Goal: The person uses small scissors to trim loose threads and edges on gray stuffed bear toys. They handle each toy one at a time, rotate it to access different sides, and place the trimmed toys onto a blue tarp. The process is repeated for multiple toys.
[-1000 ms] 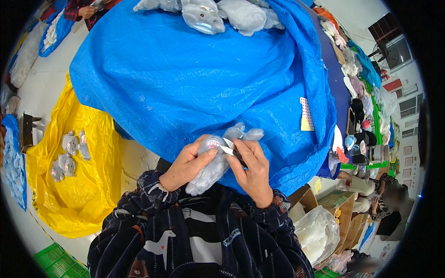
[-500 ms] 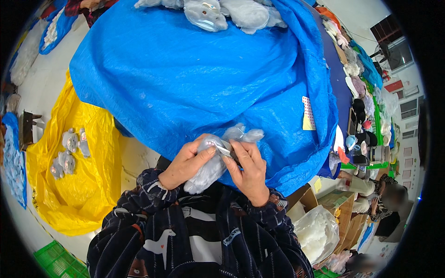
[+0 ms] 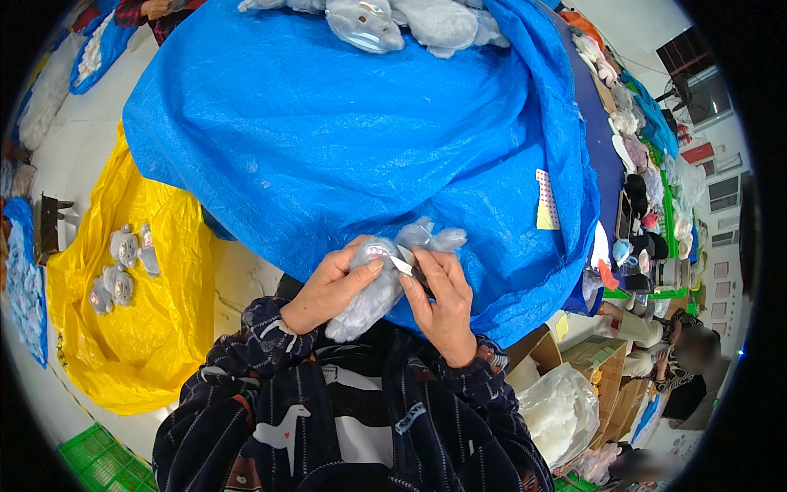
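Now | left hand [image 3: 328,287] clenched around grey plush toy [image 3: 373,287] | right hand [image 3: 443,299] pinching small snips [image 3: 403,265] | best kept steady, blade tips trimming close at the seam over blue tarp [image 3: 369,139]

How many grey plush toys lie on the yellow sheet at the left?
4, it seems: two plush toys side by side above, two more just below them on the yellow sheet. Folds may hide others.

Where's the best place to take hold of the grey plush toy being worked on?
Probably the grey plush toy by its long lower body, from the left, as the left hand wraps it now. That keeps the head end free, where the right hand holds a small metal tool.
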Motion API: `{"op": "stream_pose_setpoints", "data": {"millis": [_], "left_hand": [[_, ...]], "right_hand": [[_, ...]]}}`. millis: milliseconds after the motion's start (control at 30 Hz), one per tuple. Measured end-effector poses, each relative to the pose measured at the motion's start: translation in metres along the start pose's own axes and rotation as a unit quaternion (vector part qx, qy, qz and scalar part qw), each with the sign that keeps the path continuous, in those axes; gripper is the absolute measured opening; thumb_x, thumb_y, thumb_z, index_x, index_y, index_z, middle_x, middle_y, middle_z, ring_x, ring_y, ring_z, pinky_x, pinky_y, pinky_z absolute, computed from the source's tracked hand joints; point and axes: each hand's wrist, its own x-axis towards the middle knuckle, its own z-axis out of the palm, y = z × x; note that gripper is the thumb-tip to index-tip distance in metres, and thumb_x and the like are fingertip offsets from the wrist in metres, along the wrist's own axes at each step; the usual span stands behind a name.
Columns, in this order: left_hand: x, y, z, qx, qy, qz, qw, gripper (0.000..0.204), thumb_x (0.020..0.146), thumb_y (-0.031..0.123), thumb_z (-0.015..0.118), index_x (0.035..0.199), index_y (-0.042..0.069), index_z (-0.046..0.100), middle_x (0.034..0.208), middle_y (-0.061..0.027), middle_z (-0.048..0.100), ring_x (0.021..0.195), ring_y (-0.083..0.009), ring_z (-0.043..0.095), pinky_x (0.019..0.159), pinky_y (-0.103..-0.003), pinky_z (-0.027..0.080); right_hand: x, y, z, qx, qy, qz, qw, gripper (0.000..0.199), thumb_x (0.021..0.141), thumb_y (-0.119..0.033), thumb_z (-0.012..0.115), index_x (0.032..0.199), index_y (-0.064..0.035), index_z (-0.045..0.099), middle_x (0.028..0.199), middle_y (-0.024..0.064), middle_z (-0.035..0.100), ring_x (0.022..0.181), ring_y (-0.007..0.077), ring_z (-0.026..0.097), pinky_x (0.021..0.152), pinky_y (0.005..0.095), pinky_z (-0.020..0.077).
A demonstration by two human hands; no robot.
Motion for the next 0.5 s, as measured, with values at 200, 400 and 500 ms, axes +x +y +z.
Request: {"op": "stream_pose_setpoints", "data": {"millis": [200,400,500], "left_hand": [[0.001,-0.004,-0.001,0.014,-0.006,0.012,1.000,0.022,0.091,0.016,0.048,0.104,0.000,0.054,0.106,-0.0024,0.048,0.093,-0.0084,0.046,0.078,-0.023,0.039],[0.003,-0.009,-0.007,0.121,-0.021,0.077,0.989,0.022,0.089,0.015,0.049,0.103,-0.001,0.055,0.103,-0.0049,0.051,0.091,-0.0112,0.048,0.078,-0.024,0.039],[0.004,-0.007,-0.009,0.172,-0.030,0.099,0.980,0.022,0.088,0.015,0.050,0.102,-0.001,0.056,0.101,-0.0065,0.052,0.090,-0.0131,0.050,0.077,-0.025,0.040]], "right_hand": [[0.002,0.000,0.004,0.010,0.009,0.009,1.000,0.033,0.073,-0.008,0.067,0.103,0.0012,0.057,0.089,0.0128,0.056,0.069,0.0240,0.059,0.056,0.0301,0.0474],[0.000,0.004,0.001,0.003,-0.008,0.011,1.000,0.033,0.073,-0.009,0.067,0.104,0.0004,0.057,0.089,0.0121,0.056,0.068,0.0232,0.059,0.055,0.0298,0.0474],[0.003,0.004,0.001,0.008,-0.005,-0.006,1.000,0.032,0.074,-0.010,0.067,0.103,-0.0003,0.058,0.088,0.0118,0.056,0.068,0.0227,0.059,0.054,0.0296,0.0473]]}}
